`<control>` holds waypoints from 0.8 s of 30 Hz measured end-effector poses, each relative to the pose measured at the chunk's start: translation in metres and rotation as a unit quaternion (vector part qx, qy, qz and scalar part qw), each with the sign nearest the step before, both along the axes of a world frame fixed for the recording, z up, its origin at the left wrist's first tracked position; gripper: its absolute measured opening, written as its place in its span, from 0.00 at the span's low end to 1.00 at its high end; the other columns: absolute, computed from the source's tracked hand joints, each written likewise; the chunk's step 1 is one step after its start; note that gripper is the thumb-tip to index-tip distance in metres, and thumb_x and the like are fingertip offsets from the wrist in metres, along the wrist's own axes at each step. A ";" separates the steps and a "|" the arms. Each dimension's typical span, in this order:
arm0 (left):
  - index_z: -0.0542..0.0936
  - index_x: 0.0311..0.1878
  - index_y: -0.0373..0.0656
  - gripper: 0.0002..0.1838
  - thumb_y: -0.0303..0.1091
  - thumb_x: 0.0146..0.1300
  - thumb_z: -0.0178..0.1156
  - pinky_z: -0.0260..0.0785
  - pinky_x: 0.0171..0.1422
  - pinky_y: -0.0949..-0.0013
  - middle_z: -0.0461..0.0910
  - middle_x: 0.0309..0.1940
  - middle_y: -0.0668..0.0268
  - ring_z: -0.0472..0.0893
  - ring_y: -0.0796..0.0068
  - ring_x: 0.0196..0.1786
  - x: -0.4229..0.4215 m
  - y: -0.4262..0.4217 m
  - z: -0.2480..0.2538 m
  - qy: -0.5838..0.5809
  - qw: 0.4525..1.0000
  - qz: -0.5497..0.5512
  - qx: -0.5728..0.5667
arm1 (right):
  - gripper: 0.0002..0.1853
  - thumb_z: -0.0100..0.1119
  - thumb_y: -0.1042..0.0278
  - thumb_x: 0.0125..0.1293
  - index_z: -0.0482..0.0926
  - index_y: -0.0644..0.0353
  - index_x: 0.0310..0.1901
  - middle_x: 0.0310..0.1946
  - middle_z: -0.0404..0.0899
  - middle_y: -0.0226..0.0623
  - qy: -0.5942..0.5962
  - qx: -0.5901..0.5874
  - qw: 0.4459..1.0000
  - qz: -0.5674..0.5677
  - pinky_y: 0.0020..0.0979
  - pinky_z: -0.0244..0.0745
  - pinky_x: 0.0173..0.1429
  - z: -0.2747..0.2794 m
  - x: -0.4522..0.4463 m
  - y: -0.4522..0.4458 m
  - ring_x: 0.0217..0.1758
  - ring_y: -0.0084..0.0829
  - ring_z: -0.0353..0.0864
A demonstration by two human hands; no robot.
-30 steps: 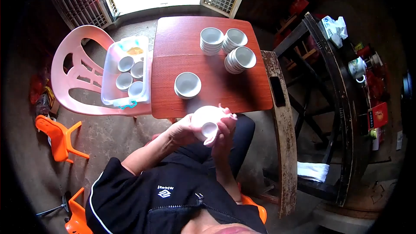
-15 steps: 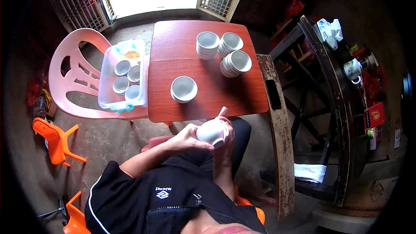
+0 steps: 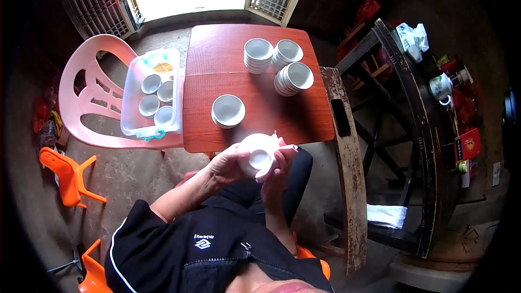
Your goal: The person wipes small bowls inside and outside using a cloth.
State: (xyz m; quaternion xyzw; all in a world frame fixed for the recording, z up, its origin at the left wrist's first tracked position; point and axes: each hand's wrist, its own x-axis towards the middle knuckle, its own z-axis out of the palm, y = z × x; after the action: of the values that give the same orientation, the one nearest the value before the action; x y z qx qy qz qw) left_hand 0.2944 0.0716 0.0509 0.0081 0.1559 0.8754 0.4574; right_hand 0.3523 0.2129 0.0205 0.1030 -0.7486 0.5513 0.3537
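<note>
Small orange plastic chair (image 3: pixel 67 178) stood far left. Pink plastic chair (image 3: pixel 67 91) bore a translucent plastic tub (image 3: pixel 133 123). On the reddish-brown rectangular worktop (image 3: pixel 211 76), a short stack of round white bowls (image 3: pixel 228 110) stood just beyond the hands. Left hand (image 3: pixel 228 165) and right hand (image 3: pixel 278 171) gripped one round white bowl (image 3: pixel 256 146), foot ring toward camera. Rightward: three taller bowl stacks (image 3: pixel 293 79); black phone (image 3: pixel 341 118) lay on weathered wooden bench (image 3: pixel 353 201).

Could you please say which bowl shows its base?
The held bowl, between the left hand and right hand; bowls on the table and in the box show their insides.
</note>
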 end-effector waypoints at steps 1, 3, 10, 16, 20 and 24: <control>0.67 0.62 0.35 0.36 0.36 0.52 0.70 0.68 0.63 0.62 0.75 0.55 0.61 0.76 0.68 0.56 0.000 0.000 0.000 0.020 1.000 -0.006 -0.012 | 0.18 0.36 0.60 0.72 0.73 0.61 0.52 0.57 0.69 0.48 -0.018 -0.017 1.000 -0.015 0.50 0.54 0.72 -0.003 0.002 -0.005 0.66 0.49 0.64; 0.67 0.61 0.32 0.37 0.35 0.49 0.71 0.68 0.63 0.62 0.75 0.53 0.59 0.76 0.67 0.55 0.001 -0.002 -0.001 0.058 0.997 -0.021 -0.036 | 0.18 0.39 0.61 0.70 0.76 0.62 0.49 0.56 0.72 0.46 -0.052 0.009 0.998 0.036 0.47 0.57 0.70 0.010 0.000 0.007 0.63 0.48 0.67; 0.74 0.51 0.40 0.26 0.27 0.47 0.70 0.69 0.53 0.76 0.77 0.45 0.69 0.76 0.79 0.49 0.017 0.000 -0.018 0.269 0.943 -0.058 -0.189 | 0.11 0.54 0.70 0.57 0.84 0.62 0.38 0.50 0.78 0.46 -0.284 0.114 0.896 0.323 0.36 0.67 0.63 0.078 -0.022 0.036 0.57 0.39 0.76; 0.78 0.49 0.34 0.23 0.30 0.50 0.72 0.71 0.52 0.74 0.81 0.41 0.67 0.79 0.79 0.43 0.008 -0.008 -0.002 0.290 0.928 -0.034 -0.233 | 0.27 0.62 0.49 0.60 0.70 0.61 0.52 0.51 0.77 0.42 -0.141 -0.150 0.978 -0.035 0.39 0.75 0.53 -0.027 0.001 0.005 0.48 0.40 0.79; 0.78 0.49 0.34 0.25 0.33 0.49 0.74 0.71 0.55 0.70 0.81 0.43 0.66 0.79 0.78 0.45 0.004 -0.008 0.004 0.216 0.951 -0.078 -0.207 | 0.19 0.53 0.59 0.63 0.77 0.63 0.49 0.52 0.76 0.45 -0.335 -0.365 0.853 0.168 0.35 0.72 0.57 0.035 -0.004 0.027 0.56 0.40 0.76; 0.77 0.50 0.33 0.25 0.33 0.50 0.72 0.72 0.56 0.67 0.80 0.45 0.64 0.80 0.73 0.47 0.004 -0.003 -0.005 0.155 0.976 -0.039 -0.145 | 0.17 0.43 0.66 0.65 0.82 0.63 0.44 0.54 0.75 0.48 -0.197 -0.070 0.960 0.187 0.36 0.64 0.66 0.055 -0.023 0.029 0.61 0.41 0.73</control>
State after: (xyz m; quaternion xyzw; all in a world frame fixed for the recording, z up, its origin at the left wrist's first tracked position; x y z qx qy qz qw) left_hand 0.2982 0.0682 0.0458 0.0834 0.3502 0.8130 0.4576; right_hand 0.3295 0.2419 0.0753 0.1059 -0.7305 0.6678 0.0963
